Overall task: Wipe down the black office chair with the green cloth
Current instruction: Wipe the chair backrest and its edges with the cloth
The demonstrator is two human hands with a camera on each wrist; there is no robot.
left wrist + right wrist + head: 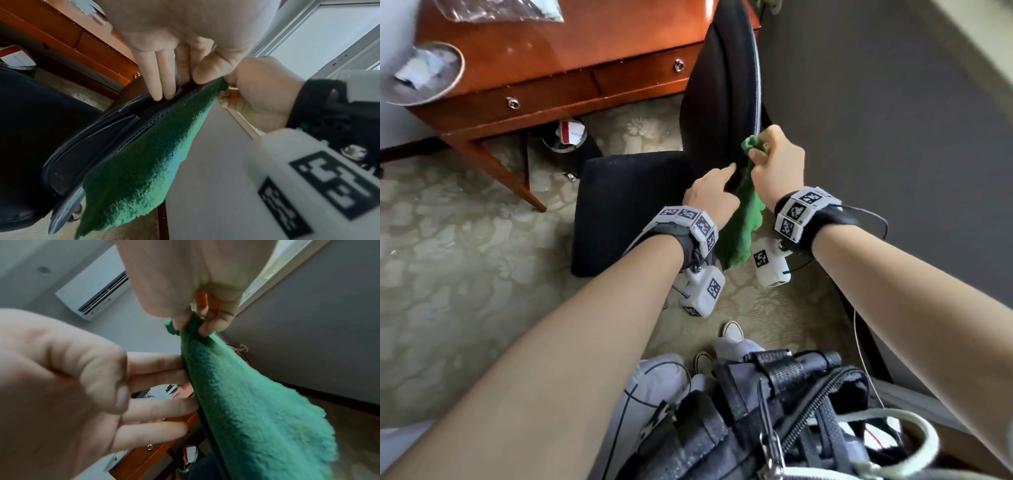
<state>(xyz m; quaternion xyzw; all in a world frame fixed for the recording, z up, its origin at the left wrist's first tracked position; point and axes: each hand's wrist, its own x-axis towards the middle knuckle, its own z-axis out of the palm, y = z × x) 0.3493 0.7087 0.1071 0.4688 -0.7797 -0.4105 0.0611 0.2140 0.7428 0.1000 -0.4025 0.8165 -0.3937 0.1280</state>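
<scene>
My right hand [777, 164] pinches the top of the green cloth [739, 226], which hangs against the black office chair [719, 102] backrest edge. My left hand [710, 195] presses straight fingers [162, 81] on that edge, gripping nothing.

Right hand [777, 164] fisted, pinching; left hand [710, 195] fingers straight.

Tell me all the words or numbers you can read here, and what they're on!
None can be read.
Air conditioner: a tiny mark, too small to read.
Red and white packet under the desk: print too blurred.
Wrist tags: black-and-white patterns, not words.
</scene>
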